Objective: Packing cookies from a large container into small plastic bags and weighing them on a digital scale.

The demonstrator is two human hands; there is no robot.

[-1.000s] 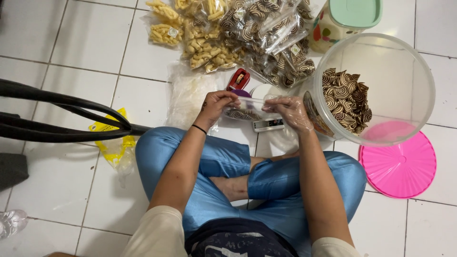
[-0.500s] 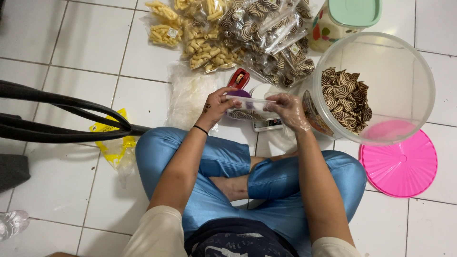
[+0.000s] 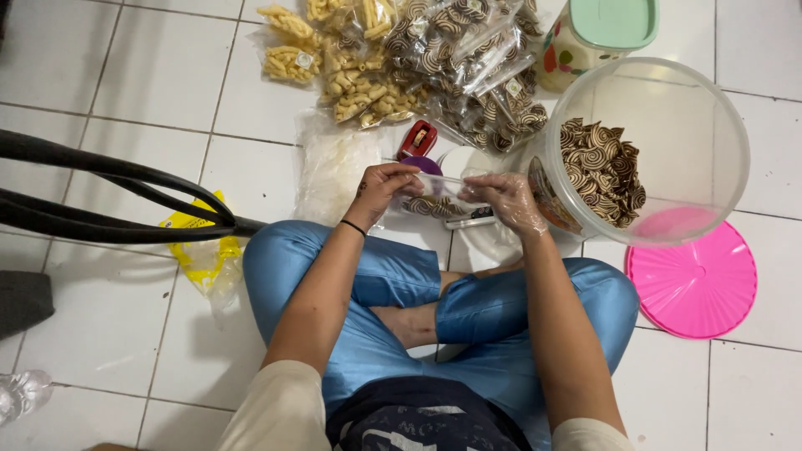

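Both hands (image 3: 384, 188) (image 3: 505, 200) pinch a clear bag (image 3: 439, 196) — beside packed snack bags (image 3: 434, 58).

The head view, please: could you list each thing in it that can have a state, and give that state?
Clear tub: open, tipped on its side, partly filled with swirl cookies.
Pink lid: off, flat on the floor.
Green-lidded container: closed.
Small clear bag: held between both hands, some cookies inside.
Left hand: bare, pinching the bag.
Right hand: in a clear glove, gripping the bag.
Packed snack bags: filled, piled.
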